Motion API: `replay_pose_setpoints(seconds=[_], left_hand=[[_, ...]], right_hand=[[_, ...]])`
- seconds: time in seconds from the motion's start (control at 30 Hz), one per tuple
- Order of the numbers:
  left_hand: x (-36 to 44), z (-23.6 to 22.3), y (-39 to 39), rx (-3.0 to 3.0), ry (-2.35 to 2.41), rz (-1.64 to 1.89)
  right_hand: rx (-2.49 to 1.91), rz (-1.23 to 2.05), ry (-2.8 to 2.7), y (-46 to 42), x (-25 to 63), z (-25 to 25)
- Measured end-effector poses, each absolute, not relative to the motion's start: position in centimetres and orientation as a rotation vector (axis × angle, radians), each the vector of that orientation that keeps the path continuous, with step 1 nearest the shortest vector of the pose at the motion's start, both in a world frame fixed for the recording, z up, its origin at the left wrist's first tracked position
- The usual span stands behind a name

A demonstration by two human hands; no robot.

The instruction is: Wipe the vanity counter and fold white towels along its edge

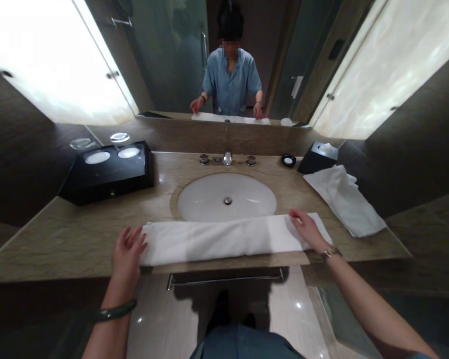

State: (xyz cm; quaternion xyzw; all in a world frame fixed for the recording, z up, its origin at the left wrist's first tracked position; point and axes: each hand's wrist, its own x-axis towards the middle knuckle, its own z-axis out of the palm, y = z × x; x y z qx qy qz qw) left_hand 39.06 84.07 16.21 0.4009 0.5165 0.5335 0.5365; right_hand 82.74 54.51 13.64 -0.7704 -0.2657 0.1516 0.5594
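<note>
A long folded white towel point(224, 240) lies along the counter's front, partly over the near rim of the sink. At its left end is my left hand point(127, 249), fingers spread and loosely curled beside the edge, holding nothing. My right hand point(306, 228) rests over the right end, its fingertips by the towel's far edge. The right fingers look outstretched and do not grip the cloth. Whether the right palm touches the towel, I cannot tell.
A white oval sink point(228, 187) with a chrome faucet point(227, 158) sits behind the towel. To the left is a black box point(110, 174) with glasses. A tissue box point(318, 157) and a crumpled white cloth point(346, 199) are on the right. A towel bar point(226, 280) runs below the counter.
</note>
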Motion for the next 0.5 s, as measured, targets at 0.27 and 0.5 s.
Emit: replay_pose_setpoints(seconds=[0.27, 0.5], left_hand=[[31.5, 13.3, 77.6, 1.200, 1.393, 1.192], [27.5, 7.1, 63.8, 0.843, 1.502, 0.839]], right_hand=[[-2.058, 0.985, -1.470, 71.8, 74.6, 16.6], [-1.829, 1.512, -1.450, 59.0, 70.2, 25.8]])
